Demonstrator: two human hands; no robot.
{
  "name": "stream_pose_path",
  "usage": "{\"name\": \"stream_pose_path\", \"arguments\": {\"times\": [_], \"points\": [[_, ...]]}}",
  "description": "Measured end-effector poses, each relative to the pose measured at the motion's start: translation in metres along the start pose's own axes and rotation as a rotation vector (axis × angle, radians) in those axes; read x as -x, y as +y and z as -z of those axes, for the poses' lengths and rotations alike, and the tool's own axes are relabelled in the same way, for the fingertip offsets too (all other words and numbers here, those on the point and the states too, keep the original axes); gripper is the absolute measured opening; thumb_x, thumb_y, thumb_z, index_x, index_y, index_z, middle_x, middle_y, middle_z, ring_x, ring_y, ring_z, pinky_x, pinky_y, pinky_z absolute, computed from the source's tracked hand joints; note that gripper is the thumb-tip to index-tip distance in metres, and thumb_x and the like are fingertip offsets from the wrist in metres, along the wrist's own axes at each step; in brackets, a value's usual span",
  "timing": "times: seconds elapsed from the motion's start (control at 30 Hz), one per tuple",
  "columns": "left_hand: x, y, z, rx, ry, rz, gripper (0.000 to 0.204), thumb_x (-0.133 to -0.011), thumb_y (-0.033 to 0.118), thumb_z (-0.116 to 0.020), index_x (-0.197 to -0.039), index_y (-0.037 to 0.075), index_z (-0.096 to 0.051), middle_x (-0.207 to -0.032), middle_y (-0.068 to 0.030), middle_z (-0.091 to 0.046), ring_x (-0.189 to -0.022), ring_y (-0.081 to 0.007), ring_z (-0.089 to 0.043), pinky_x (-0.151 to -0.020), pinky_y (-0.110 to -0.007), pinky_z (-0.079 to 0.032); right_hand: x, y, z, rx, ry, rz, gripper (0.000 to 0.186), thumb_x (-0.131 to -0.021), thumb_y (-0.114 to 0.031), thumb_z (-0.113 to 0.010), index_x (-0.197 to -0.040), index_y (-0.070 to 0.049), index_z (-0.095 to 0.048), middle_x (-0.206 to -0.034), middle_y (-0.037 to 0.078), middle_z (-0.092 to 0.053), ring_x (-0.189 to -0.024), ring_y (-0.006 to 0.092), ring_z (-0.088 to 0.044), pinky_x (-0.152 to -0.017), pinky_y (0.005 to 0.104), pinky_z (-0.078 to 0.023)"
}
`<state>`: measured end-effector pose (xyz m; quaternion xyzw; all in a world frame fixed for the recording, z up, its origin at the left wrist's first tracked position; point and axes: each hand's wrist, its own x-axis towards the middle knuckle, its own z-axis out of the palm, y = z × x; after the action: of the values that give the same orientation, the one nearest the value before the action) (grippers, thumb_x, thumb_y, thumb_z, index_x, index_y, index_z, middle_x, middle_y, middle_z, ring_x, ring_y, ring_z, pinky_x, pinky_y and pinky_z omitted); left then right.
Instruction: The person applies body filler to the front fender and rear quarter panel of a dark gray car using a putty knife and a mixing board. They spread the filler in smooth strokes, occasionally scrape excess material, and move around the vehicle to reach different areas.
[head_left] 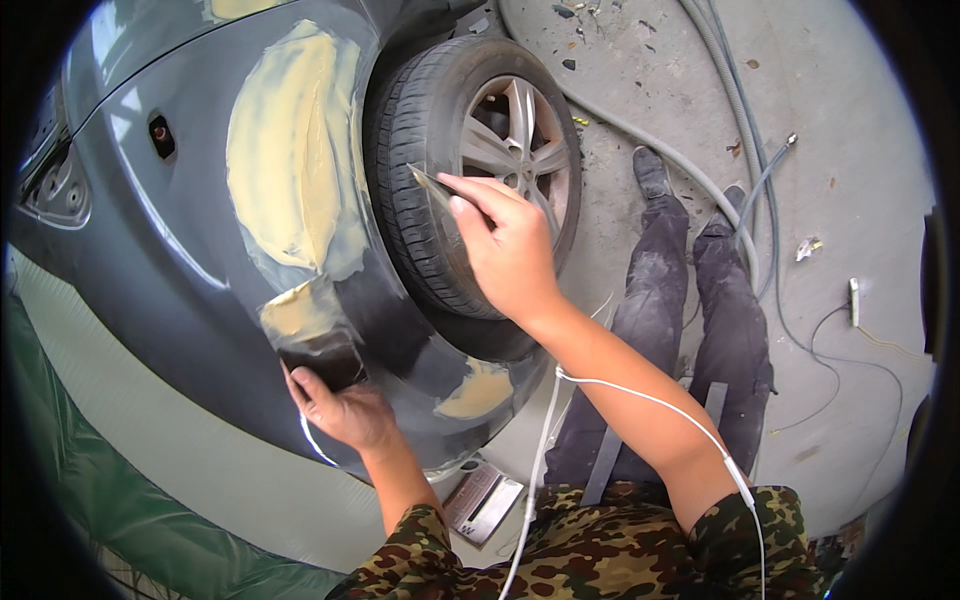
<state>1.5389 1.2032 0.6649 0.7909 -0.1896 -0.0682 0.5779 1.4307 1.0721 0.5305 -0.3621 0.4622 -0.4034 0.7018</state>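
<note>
My left hand [345,412] grips a flat, dark putty board [338,362] with a dab of pale yellow putty [300,312] on its far end. Held between thumb and fingers, a thin putty spreader [430,186] sticks out of my right hand [512,248], in front of the tyre [408,150]. Its blade shows nearly edge-on, with a little putty on it. Beyond the board, a long crescent of yellow putty [285,160] covers the dark grey car fender [190,190] beside the wheel arch. Lower on the bodywork is a smaller putty patch [478,388].
A silver-grey rectangular box or tin [484,503] lies below the car's lower edge. Thick grey hoses [640,133] and thin cables run across the concrete floor [840,130] at right. A white cable [640,385] hangs across my right arm. Green sheeting [130,490] lies at lower left.
</note>
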Motion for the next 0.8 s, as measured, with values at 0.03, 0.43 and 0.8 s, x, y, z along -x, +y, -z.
{"name": "stream_pose_path", "arguments": {"times": [0.03,0.43,0.8], "points": [[-0.008,0.0,0.01,0.011,-0.025,0.002,0.036,-0.1,0.024,-0.054,-0.124,-0.002,-0.053,-0.118,-0.0121,-0.061,-0.105,-0.0233,-0.06,-0.091,-0.036,-0.049,-0.005,0.009,-0.014,-0.007,0.004,0.01,0.021,-0.088,-0.003,-0.059,-0.107,0.001,-0.068,-0.099,0.016,-0.068,-0.079,0.0298,-0.066,-0.071,0.0334,-0.052],[-0.042,-0.023,0.082,0.093,-0.222,-0.043,0.043,-0.101,0.029,-0.05,-0.133,0.0,-0.05,-0.135,-0.0111,-0.053,-0.121,-0.0256,-0.052,-0.106,-0.04,-0.04,-0.016,0.062,-0.1,-0.004,0.117,0.118,0.022,-0.089,-0.001,-0.059,-0.108,0.002,-0.068,-0.101,0.016,-0.068,-0.086,0.0275,-0.067,-0.075,0.0318,-0.052],[-0.043,-0.029,0.093,0.085,-0.222,-0.074,0.051,-0.101,0.035,-0.048,-0.139,0.001,-0.046,-0.142,-0.0108,-0.049,-0.128,-0.0261,-0.048,-0.112,-0.041,-0.034,-0.005,0.067,-0.11,0.04,0.142,0.13,0.023,-0.09,0.001,-0.058,-0.111,0.003,-0.067,-0.105,0.017,-0.068,-0.092,0.0261,-0.067,-0.08,0.0303,-0.053]]}}
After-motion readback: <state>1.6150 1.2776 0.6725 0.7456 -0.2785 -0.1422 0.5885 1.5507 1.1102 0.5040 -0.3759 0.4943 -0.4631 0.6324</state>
